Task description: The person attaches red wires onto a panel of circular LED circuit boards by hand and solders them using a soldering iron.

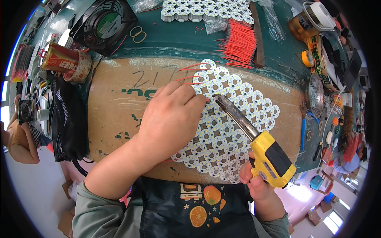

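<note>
A panel of round white ring-shaped LED boards (226,129) lies on the brown cardboard sheet in front of me. My left hand (173,113) rests over its left part, fingertips pinched on a short red wire (207,100) at one of the rings. Most of that wire is hidden by the fingers. In my right hand (257,180) is a yellow and black soldering gun (274,158), gripped by its handle. Its dark metal tip meets the panel close beside my left fingertips. Other red wires (194,66) stick out leftward from rings at the far left corner.
Beyond the cardboard (115,107) lie a bundle of red wires (239,43) and stacked LED panels (202,10). A black fan (105,25) and a red-gold can (59,57) stand at left. At right are a jar (309,23), yellow tape (307,58) and a metal dish (316,95).
</note>
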Available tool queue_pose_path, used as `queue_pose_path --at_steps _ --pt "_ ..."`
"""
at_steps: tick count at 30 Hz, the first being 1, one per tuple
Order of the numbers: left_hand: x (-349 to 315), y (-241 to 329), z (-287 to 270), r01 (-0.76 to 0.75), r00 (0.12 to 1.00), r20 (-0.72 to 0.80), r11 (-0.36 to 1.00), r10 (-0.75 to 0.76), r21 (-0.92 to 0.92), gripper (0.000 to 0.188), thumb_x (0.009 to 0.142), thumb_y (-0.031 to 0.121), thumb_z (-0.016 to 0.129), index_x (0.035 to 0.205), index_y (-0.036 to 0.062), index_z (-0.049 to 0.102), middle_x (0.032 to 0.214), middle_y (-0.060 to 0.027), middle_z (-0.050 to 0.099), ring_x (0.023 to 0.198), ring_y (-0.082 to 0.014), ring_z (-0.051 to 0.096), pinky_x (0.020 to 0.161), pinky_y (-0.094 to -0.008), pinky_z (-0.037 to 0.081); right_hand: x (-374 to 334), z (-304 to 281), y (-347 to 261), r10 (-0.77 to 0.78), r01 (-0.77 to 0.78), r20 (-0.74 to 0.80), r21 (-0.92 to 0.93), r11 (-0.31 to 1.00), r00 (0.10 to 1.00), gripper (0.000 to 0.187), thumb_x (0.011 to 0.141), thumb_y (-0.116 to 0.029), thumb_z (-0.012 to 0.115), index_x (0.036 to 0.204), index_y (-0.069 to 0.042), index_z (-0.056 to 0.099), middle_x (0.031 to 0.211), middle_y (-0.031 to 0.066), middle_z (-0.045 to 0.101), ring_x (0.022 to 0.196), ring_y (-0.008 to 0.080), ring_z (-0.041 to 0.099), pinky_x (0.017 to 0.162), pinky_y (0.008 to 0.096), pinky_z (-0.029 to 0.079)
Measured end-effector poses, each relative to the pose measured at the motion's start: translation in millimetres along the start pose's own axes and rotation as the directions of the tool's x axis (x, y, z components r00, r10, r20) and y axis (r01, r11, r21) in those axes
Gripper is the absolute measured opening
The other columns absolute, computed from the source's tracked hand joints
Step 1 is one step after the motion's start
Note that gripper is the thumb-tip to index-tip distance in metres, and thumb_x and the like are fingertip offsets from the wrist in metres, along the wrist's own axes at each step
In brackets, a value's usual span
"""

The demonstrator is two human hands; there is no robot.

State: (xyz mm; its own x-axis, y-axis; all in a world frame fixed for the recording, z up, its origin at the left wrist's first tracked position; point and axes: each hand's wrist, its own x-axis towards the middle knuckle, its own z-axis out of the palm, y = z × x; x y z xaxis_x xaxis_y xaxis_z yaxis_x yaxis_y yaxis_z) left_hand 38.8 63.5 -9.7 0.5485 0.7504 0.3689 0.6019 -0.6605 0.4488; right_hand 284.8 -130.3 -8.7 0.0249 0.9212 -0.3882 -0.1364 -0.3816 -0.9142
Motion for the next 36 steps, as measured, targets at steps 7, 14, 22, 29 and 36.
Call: queue_pose_path --at_steps 7,14,22,29,36 --pt "-1.9 2.3 -0.2 -0.001 0.998 -0.067 1.000 0.001 -0.010 0.021 0.078 -0.003 0.075 0.097 0.0053 0.075 0.090 -0.0071 0.066 0.085 -0.0297 0.063 0.077 -0.0408 0.054 -5.7 5.9 -10.1 0.015 -0.016 0.013 0.107 0.994 1.000 0.086 0.085 -0.049 0.085 0.146 -0.001 0.047 0.078 0.0012 0.050 0.065 0.0133 0.050 0.056 0.0282 0.043" --pt "-5.7 5.4 -8.5 -0.039 0.999 0.023 0.998 0.040 -0.040 0.027 0.072 -0.004 0.073 0.098 0.0044 0.076 0.090 -0.0065 0.067 0.085 -0.0277 0.064 0.077 -0.0394 0.054 -16.3 -3.1 2.7 -0.013 0.013 0.009 -0.046 0.999 1.000 0.088 0.083 -0.048 0.086 0.146 -0.001 0.046 0.079 0.0016 0.051 0.067 0.0132 0.050 0.057 0.0279 0.043" --pt "-5.4 5.4 -8.5 -0.033 0.997 0.072 0.999 0.035 -0.026 0.027 0.072 -0.005 0.072 0.098 0.0041 0.076 0.091 -0.0071 0.068 0.086 -0.0279 0.066 0.078 -0.0399 0.055 -13.8 1.7 2.2 0.030 -0.030 -0.007 -0.026 0.999 1.000 0.079 0.084 -0.045 0.086 0.139 -0.002 0.049 0.078 0.0018 0.051 0.068 0.0132 0.051 0.059 0.0289 0.043" --pt "-5.3 5.0 -7.1 -0.032 0.998 0.056 0.999 0.035 -0.042 0.027 0.073 -0.004 0.073 0.098 0.0046 0.075 0.092 -0.0071 0.067 0.087 -0.0280 0.066 0.079 -0.0402 0.055 -13.1 -4.4 9.4 0.024 -0.022 0.038 -0.060 0.998 0.999 0.070 0.085 -0.042 0.084 0.133 -0.002 0.053 0.078 0.0023 0.052 0.067 0.0142 0.051 0.058 0.0292 0.043" --pt "-6.4 4.4 -7.4 -0.030 0.997 0.075 0.999 0.032 -0.026 0.026 0.075 -0.003 0.074 0.099 0.0054 0.075 0.093 -0.0067 0.066 0.086 -0.0279 0.065 0.079 -0.0398 0.054 -13.9 -2.1 6.6 0.022 -0.020 0.025 -0.042 0.999 0.999 0.075 0.085 -0.043 0.085 0.137 -0.001 0.051 0.079 0.0019 0.052 0.068 0.0143 0.051 0.059 0.0296 0.044"
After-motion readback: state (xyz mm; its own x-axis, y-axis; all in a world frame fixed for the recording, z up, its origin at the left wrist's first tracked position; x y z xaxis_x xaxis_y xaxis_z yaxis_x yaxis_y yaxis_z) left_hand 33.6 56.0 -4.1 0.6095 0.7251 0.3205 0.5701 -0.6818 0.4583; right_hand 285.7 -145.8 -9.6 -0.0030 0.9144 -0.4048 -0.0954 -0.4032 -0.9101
